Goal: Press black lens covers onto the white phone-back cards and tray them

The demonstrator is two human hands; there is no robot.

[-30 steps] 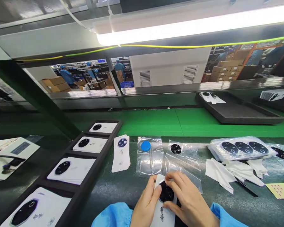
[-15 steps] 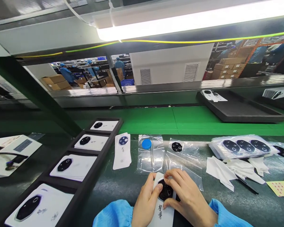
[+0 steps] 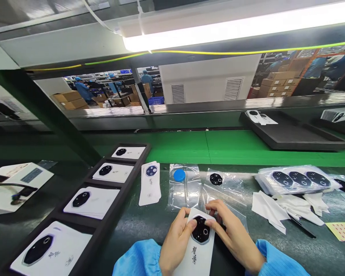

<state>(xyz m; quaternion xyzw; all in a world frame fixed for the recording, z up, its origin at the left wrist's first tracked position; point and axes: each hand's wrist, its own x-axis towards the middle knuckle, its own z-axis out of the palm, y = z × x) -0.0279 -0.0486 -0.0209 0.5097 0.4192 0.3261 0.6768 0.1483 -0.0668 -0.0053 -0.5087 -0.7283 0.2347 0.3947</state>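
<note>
The left hand (image 3: 176, 239) and right hand (image 3: 232, 235) both grip a white card (image 3: 193, 258) — its black octagonal piece (image 3: 201, 229) faces up — above the dark counter (image 3: 138, 230).

Single view: camera worn on my head, facing forward and down. Near: my left hand (image 3: 176, 239) and right hand (image 3: 232, 234) at close range, over the dark green bench (image 3: 126, 237). Far: green conveyor belt (image 3: 178, 147), then factory floor (image 3: 103, 90).

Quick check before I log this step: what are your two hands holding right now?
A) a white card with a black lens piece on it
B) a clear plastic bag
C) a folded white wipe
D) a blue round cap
A. The left hand and right hand grip the white card, and the black lens piece sits on it between them.
</note>
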